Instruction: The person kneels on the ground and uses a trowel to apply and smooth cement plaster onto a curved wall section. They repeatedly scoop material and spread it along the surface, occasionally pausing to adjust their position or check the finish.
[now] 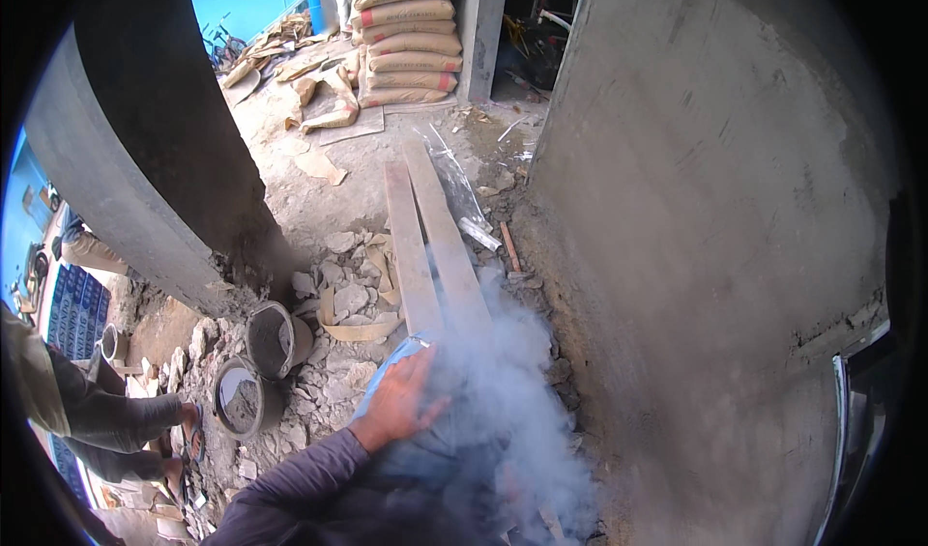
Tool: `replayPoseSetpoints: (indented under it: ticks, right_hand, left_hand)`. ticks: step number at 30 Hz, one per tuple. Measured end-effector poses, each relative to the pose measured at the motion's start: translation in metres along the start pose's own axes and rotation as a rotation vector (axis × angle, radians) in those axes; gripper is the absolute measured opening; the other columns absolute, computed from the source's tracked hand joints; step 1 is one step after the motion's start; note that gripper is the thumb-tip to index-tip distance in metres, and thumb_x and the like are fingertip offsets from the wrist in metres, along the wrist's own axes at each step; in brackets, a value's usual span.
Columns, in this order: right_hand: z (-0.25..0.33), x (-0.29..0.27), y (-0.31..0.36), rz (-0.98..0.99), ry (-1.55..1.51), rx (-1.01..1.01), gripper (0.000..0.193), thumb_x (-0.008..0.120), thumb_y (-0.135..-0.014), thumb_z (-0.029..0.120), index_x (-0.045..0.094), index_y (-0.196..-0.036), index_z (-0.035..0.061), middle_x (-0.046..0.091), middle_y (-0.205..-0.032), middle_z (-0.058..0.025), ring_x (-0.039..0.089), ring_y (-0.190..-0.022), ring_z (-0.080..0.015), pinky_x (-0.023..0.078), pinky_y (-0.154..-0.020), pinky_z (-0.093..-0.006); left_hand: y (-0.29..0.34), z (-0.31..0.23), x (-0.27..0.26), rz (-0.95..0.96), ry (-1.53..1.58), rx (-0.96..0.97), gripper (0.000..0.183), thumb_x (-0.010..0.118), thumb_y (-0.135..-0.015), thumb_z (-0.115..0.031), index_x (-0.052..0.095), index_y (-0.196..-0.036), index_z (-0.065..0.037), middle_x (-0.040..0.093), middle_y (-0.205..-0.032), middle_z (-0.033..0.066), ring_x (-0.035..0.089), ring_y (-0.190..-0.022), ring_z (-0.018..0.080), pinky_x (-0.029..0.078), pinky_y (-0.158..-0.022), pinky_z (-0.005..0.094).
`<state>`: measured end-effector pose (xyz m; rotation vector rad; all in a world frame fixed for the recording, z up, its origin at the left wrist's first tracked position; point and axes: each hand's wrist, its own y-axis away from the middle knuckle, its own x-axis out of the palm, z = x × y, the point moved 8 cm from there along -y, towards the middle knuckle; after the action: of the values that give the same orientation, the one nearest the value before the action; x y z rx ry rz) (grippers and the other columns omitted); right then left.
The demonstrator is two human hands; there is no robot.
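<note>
A co-worker's trousered leg (126, 422) stands at the far left, then two dark buckets (275, 411) with grey mix, touching on the rubble (351, 300). A tan strap (360, 332) curls just left of the planks. The left hand (396, 401) rests on blue cloth (387, 364), fingers loosely parted; a small white stick (423, 344) shows at the fingertips, whether pinched I cannot tell. Directly ahead, slightly right of this nearer hand, the left plank (410, 256) and right plank (447, 222) lie on the ground, long axes running away, far ends leaning left. Both are flat, narrow, dusty grey-brown, parted by a thin gap. Smoke (522, 382) veils their near ends; the right hand cannot be made out, nor its state. A grey wall (715, 198) closes the right.
</note>
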<state>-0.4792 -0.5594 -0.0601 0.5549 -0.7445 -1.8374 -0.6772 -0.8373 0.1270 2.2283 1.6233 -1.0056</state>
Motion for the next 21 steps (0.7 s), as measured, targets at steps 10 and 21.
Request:
replayPoseSetpoints:
  ticks: [10,21]
  right_hand:
    - [-0.006,-0.060,-0.028,0.120,-0.027,0.083,0.033,0.067,-0.104,0.041,0.062,-0.092,0.0111,0.057,-0.070,-0.0010,0.058,-0.055,-0.0153,0.047,-0.047,-0.0337]
    - [-0.005,-0.099,-0.063,0.105,0.200,-0.285,0.035,0.060,-0.106,0.041,0.068,-0.098,0.0078,0.064,-0.075,-0.0058,0.065,-0.062,-0.0181,0.051,-0.055,-0.0349]
  left_hand:
    - [-0.054,-0.047,0.029,-0.064,-0.223,0.010,0.100,0.081,-0.090,-0.031,0.024,-0.163,0.006,0.050,-0.149,0.0301,0.056,-0.133,0.0432,0.043,-0.116,0.0484]
    - [-0.167,-0.144,0.055,-0.024,-0.008,0.131,0.102,0.083,-0.089,-0.025,0.021,-0.165,0.004,0.047,-0.157,0.0284,0.065,-0.126,0.0394,0.052,-0.107,0.0472]
